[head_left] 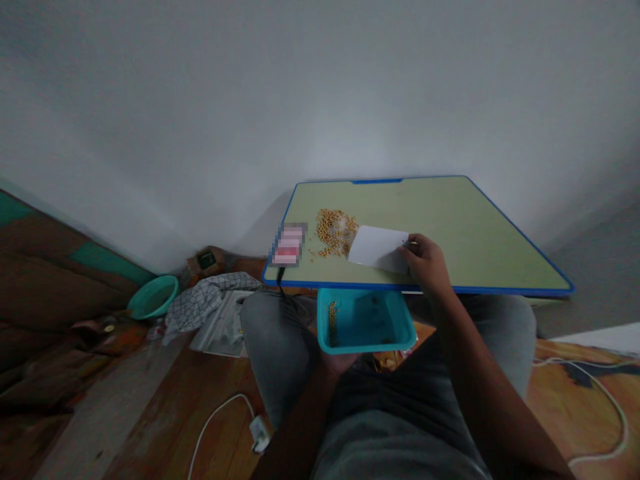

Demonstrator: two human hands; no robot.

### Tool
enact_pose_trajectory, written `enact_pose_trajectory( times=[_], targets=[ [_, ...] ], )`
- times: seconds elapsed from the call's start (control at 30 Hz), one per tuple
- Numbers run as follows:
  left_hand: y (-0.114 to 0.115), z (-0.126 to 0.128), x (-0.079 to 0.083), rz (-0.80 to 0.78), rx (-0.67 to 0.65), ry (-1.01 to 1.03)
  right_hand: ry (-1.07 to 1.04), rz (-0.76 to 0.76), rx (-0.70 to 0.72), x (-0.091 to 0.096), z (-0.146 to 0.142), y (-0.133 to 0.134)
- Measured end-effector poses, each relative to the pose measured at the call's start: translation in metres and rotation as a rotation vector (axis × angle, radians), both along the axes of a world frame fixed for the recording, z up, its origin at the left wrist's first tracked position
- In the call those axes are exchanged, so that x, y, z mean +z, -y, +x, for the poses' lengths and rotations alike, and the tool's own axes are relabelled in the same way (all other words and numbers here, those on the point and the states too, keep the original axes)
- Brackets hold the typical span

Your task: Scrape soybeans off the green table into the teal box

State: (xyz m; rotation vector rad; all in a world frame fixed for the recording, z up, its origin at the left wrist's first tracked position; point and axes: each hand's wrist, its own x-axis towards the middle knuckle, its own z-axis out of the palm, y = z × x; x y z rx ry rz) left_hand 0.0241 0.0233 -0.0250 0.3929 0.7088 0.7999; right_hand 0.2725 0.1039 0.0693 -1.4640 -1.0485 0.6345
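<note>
My right hand pinches the right end of a white card, held low over the tabletop. The card's left edge is beside a spread of small tan soybean-like beans, with a hazy, see-through patch among them. Below the table's front edge, my left hand grips a turquoise plastic basin from underneath; most of its fingers are hidden. A few beans lie along the left side inside the basin.
The pale green table has a blue rim and stands by a wall. A blurred-out pinkish object lies at its left end with a black strap. On the floor are a green basin, checked cloth and a white power strip.
</note>
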Motion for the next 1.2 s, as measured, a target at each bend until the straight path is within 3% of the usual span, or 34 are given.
enact_pose_trajectory(
  times=[0.13,0.23,0.37,0.47,0.57,0.73,1.03,1.2],
  targets=[
    [0.003,0.005,0.021,-0.015,0.010,-0.036,0.028,0.037,-0.044,-0.001,0.003,-0.007],
    [0.003,0.006,0.028,-0.019,0.011,0.003,-0.040,0.048,0.012,-0.001,0.002,-0.006],
    [-0.001,0.003,0.015,0.017,-0.035,0.078,-0.153,0.019,0.157,0.001,-0.005,-0.002],
    [-0.001,-0.001,0.000,0.031,-0.068,0.107,-0.102,0.014,0.198,0.003,-0.011,-0.003],
    [0.000,-0.005,-0.004,0.022,-0.052,0.090,0.000,0.002,0.121,0.002,-0.011,-0.007],
    [0.001,-0.006,0.003,0.032,-0.076,0.097,0.061,0.014,-0.050,-0.002,-0.006,-0.010],
    [-0.005,-0.003,-0.020,0.028,-0.035,0.108,-0.213,0.090,-0.062,-0.014,0.001,-0.013],
    [-0.003,-0.005,-0.016,0.032,-0.046,0.122,-0.281,0.114,-0.032,-0.015,0.002,-0.012]
  ],
)
